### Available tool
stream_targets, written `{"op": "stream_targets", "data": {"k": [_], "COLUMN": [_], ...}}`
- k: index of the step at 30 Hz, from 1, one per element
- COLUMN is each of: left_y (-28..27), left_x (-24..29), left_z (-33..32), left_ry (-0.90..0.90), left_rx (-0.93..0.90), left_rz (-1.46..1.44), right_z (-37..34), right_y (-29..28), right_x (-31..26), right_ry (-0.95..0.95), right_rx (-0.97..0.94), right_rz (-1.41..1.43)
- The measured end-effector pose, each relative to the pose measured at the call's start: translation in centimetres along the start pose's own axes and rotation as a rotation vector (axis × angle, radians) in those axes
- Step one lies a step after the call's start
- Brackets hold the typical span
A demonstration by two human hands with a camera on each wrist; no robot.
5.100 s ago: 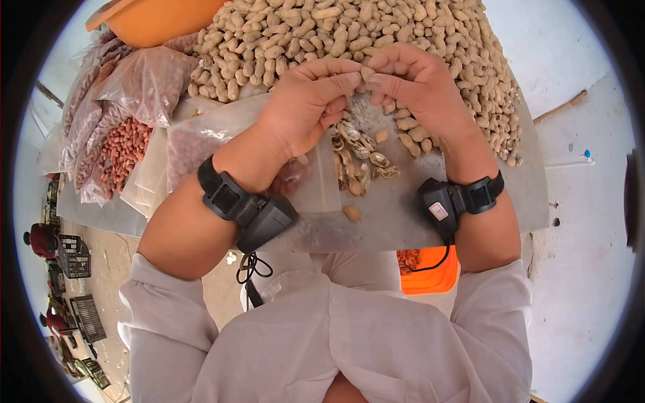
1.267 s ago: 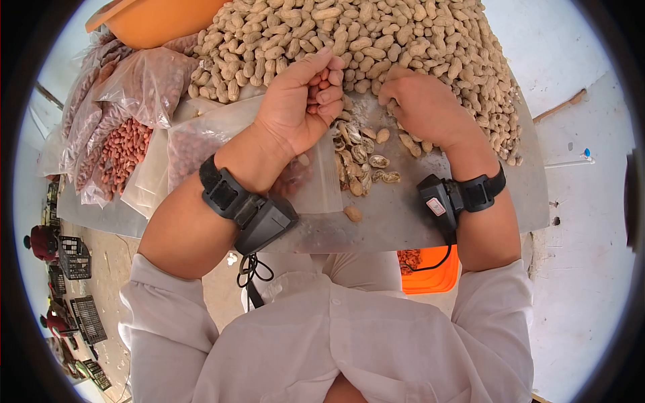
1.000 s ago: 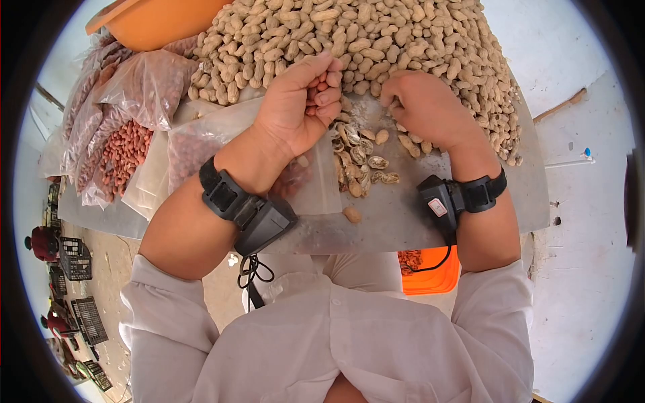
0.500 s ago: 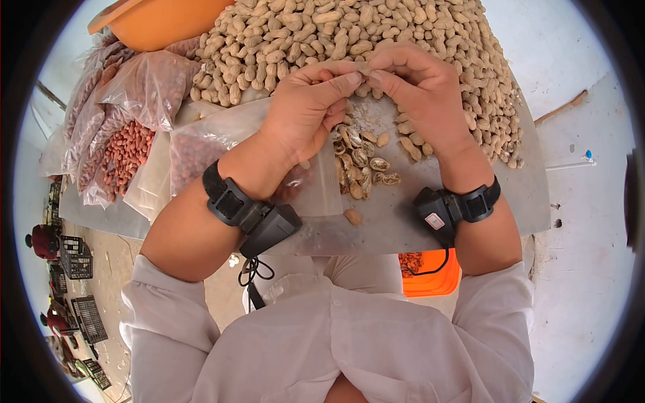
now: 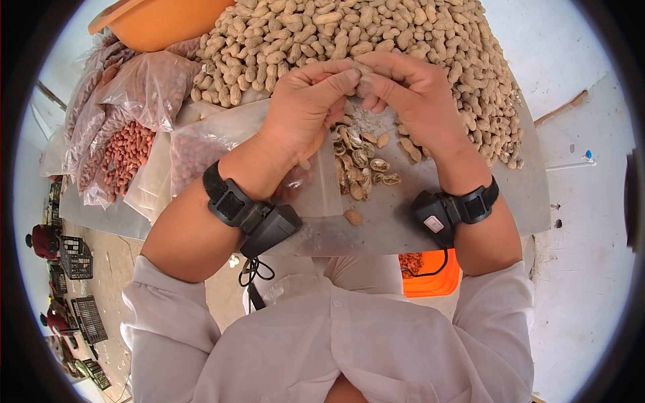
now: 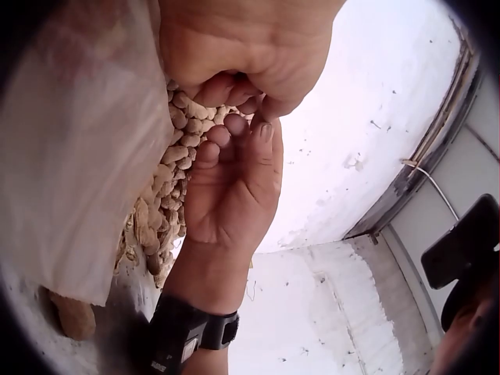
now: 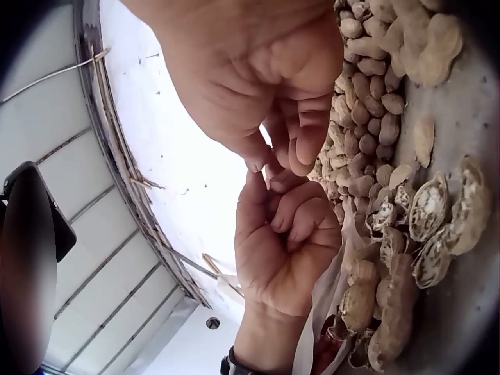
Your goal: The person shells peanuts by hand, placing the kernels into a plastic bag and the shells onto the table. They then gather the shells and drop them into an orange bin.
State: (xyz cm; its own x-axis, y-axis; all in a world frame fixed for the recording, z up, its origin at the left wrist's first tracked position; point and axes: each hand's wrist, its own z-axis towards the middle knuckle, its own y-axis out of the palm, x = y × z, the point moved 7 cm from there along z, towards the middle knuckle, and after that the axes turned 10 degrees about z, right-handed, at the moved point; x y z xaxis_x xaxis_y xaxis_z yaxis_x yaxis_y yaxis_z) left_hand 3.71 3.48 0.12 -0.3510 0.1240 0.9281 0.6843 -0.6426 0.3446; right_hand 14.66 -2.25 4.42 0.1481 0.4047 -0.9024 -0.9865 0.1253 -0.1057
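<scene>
Fingertip to fingertip, my two hands meet over the near edge of a large heap of unshelled peanuts (image 5: 289,43). Between them is a peanut (image 5: 361,68), mostly covered by the fingers. My left hand (image 5: 301,104) pinches it with thumb and forefinger, its other fingers curled toward the palm. From the other side my right hand (image 5: 424,101) pinches it the same way. Below the hands, split empty shells (image 7: 428,207) lie on the grey tabletop (image 5: 396,225). A plastic bag (image 5: 195,151) with reddish kernels lies beside and under my left forearm.
More bags of red peanut kernels (image 5: 127,158) sit at the left, one open toward me. Behind them stands an orange basin (image 5: 161,27). A single peanut (image 5: 353,217) lies near the table's front edge. Under the table is an orange container (image 5: 433,282).
About a second ago the hands were apart, the right at the heap and the left palm showing red kernels. The right hand has since come left to meet the left, both pinching a peanut.
</scene>
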Motion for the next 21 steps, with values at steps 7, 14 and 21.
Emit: {"op": "stream_targets", "data": {"k": [7, 14, 21], "left_y": [0.3, 0.2, 0.6], "left_x": [0.1, 0.1, -0.2], "left_z": [0.0, -0.2, -0.4], "left_ry": [0.025, 0.026, -0.038], "left_rx": [-0.109, -0.009, 0.016], "left_rz": [0.027, 0.103, -0.005], "right_z": [-0.3, -0.6, -0.8], "right_y": [0.4, 1.4, 2.3], "right_x": [-0.9, -1.9, -2.5], "right_ry": [-0.084, -0.268, -0.332], "right_rx": [-0.003, -0.011, 0.059], "right_rz": [-0.106, -0.429, -0.643]}}
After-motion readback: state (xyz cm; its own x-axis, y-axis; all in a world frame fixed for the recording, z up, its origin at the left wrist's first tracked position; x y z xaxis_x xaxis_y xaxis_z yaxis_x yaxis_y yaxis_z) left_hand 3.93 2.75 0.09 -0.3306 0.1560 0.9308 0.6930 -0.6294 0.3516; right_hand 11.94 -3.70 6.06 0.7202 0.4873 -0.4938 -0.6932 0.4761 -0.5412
